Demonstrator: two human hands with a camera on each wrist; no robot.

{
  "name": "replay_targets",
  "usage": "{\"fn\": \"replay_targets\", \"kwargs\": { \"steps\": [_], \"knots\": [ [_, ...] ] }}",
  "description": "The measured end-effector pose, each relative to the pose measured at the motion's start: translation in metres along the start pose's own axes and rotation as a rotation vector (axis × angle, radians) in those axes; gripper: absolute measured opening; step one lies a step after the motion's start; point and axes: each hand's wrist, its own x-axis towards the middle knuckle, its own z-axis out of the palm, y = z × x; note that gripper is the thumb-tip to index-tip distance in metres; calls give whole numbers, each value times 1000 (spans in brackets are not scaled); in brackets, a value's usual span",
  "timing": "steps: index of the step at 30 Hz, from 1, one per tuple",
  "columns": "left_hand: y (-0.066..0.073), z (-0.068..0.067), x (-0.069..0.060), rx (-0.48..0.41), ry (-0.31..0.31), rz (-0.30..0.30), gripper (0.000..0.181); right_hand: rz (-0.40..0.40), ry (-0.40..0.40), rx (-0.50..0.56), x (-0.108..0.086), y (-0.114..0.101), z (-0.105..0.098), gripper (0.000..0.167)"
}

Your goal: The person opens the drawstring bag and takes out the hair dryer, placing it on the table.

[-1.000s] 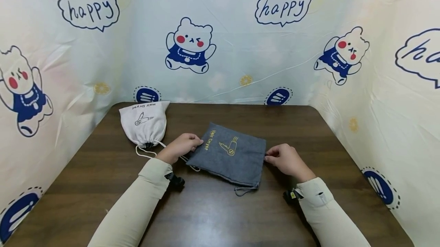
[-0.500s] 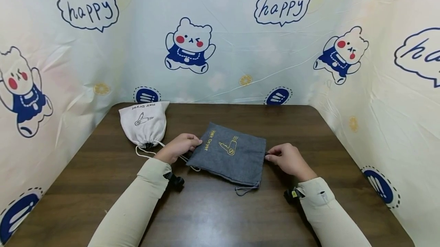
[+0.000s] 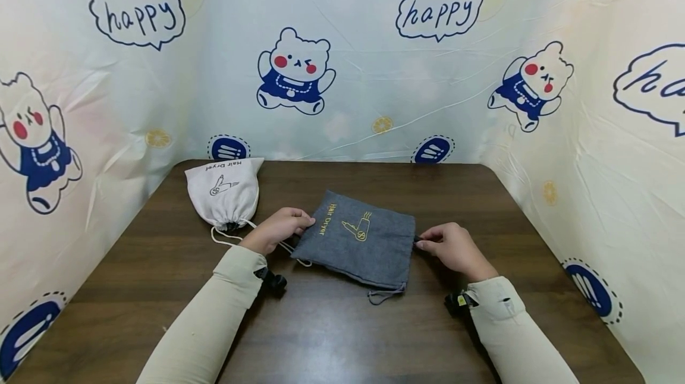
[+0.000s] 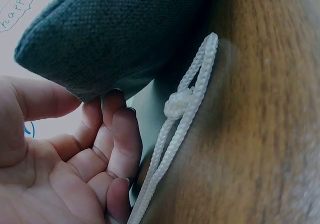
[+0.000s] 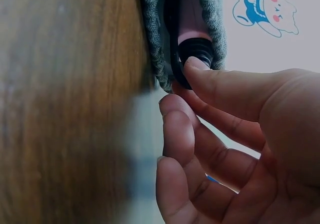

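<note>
A dark grey cloth drawstring bag, printed with "Hair Dryer" and a yellow dryer outline, lies on the table between both hands. My left hand pinches its closed edge between thumb and fingertips; the left wrist view shows the gathered cloth. At the bag's open mouth, my right hand pinches the black ribbed cord end of a pink handle, apparently a hair dryer's. A black cord bends beside it. Most of the dryer is hidden inside the bag.
A white drawstring bag, also printed "Hair Dryer", lies at the table's back left. Its white cord runs past my left hand towards the grey bag. A grey drawstring hangs from the grey bag's near corner. Printed curtains surround the brown table.
My right hand has moved slightly rightward, and a little more black shows between its fingers and the bag. The grey bag has shifted a touch to the right. The left hand stays almost still.
</note>
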Motion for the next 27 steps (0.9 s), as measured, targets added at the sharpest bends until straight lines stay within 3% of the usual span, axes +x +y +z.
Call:
{"fn": "replay_targets", "kwargs": {
  "steps": [27],
  "knots": [
    [-3, -3, 2, 7, -16, 6, 20, 37, -21, 41, -3, 12, -11, 16]
  ]
}}
